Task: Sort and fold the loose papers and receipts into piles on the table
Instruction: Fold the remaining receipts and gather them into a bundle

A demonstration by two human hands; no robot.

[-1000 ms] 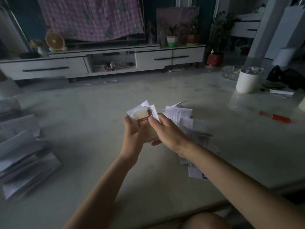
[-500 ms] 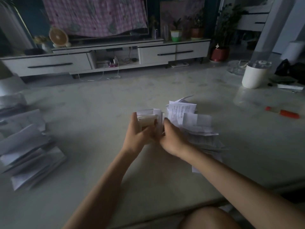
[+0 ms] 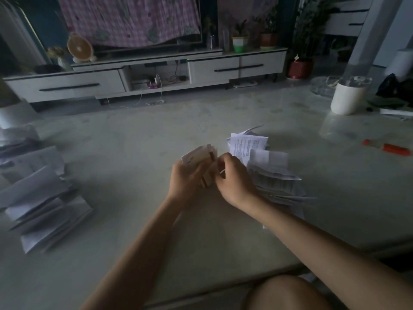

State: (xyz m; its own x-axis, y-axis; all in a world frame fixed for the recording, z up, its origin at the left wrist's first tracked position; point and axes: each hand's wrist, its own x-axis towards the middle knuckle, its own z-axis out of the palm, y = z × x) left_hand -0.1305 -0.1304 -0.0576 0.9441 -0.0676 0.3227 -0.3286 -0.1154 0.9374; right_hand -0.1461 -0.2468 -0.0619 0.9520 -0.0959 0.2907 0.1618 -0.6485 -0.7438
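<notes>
Two groups of paper lie on the worktop [image 3: 134, 153], so we judge the task partly done. The left hand [image 3: 190, 177] and the right hand [image 3: 234, 182] are held together above the worktop, both curled round one small folded bundle [image 3: 199, 154] with a tan face and a red mark. Blur hides the exact finger placement. We judge the step in hand to be folding or squaring this bundle.

Well to the left of the hands, a stack of folded sheets [image 3: 42, 204] lies in overlapping layers. We take this as sorted output. Just beside the right hand, on its right, a loose heap of receipts [image 3: 263, 166] lies unsorted.

Left to do: place the bundle, then work through the loose heap.

One container is in view: a white pot [image 3: 347, 97] with a clear lid, far right of the hands and beyond them. We cannot tell its contents. A red pen [image 3: 388, 149] lies near it.
</notes>
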